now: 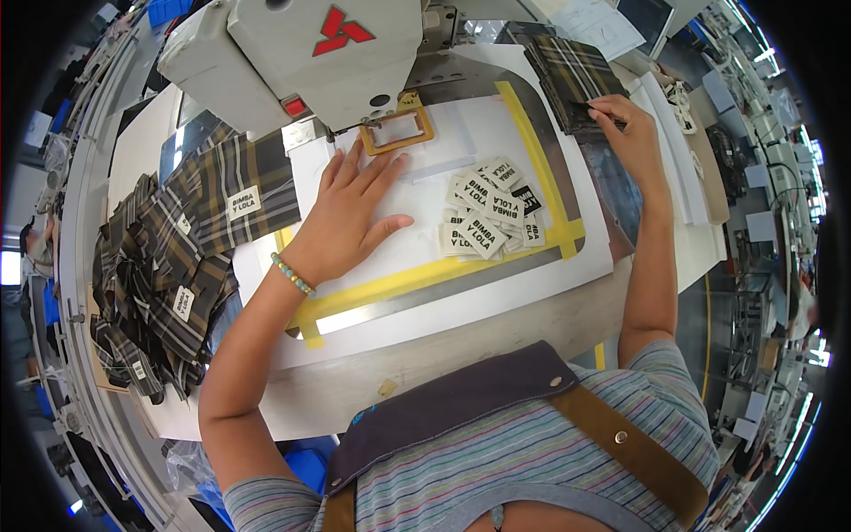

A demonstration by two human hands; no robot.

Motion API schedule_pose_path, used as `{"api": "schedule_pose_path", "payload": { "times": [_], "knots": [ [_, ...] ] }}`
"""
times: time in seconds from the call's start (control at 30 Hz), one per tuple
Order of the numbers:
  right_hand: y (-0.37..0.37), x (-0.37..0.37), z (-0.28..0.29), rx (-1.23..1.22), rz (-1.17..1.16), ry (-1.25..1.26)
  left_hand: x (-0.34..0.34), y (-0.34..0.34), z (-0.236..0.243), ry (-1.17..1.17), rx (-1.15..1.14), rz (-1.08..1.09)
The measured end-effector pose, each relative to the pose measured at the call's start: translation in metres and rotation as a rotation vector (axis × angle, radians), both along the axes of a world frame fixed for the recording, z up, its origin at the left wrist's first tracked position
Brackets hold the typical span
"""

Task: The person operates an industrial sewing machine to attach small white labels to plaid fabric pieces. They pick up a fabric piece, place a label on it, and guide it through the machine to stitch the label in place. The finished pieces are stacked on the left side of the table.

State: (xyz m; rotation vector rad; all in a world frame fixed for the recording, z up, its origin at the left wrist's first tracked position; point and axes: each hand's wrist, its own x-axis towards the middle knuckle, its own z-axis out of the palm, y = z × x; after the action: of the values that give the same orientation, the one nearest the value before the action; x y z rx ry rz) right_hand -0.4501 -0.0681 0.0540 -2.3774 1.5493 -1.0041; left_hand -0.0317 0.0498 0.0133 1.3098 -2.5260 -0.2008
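Observation:
My left hand lies flat, fingers spread, on the white work plate. Its fingertips reach just below the orange clamp frame under the sewing machine head. At the far right, my right hand pinches the near edge of a dark plaid fabric piece on a stack of such pieces. Between the hands sits a loose pile of cream fabric labels with dark print; one dark label shows among them.
Plaid pieces with labels on them are heaped at the left. Yellow tape borders the plate. Papers and a dark screen stand at the back right. White scraps lie beyond my right hand.

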Motion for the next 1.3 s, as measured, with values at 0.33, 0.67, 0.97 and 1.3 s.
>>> {"api": "schedule_pose_path", "payload": {
  "times": [0.33,0.67,0.97,1.3],
  "knots": [
    [0.002,-0.001,-0.004,-0.047,-0.001,-0.037,-0.007,-0.008,-0.002,-0.038,0.003,0.03],
    [-0.031,-0.004,0.039,-0.23,-0.179,-0.219,0.032,0.008,0.003,-0.082,-0.068,0.111],
    [-0.001,0.124,-0.011,-0.362,0.441,0.305,-0.011,0.008,0.021,0.133,-0.446,-0.044],
    [0.035,0.132,-0.014,-0.221,0.52,0.277,-0.075,-0.042,0.005,0.227,-0.388,0.055]
  ]
}}
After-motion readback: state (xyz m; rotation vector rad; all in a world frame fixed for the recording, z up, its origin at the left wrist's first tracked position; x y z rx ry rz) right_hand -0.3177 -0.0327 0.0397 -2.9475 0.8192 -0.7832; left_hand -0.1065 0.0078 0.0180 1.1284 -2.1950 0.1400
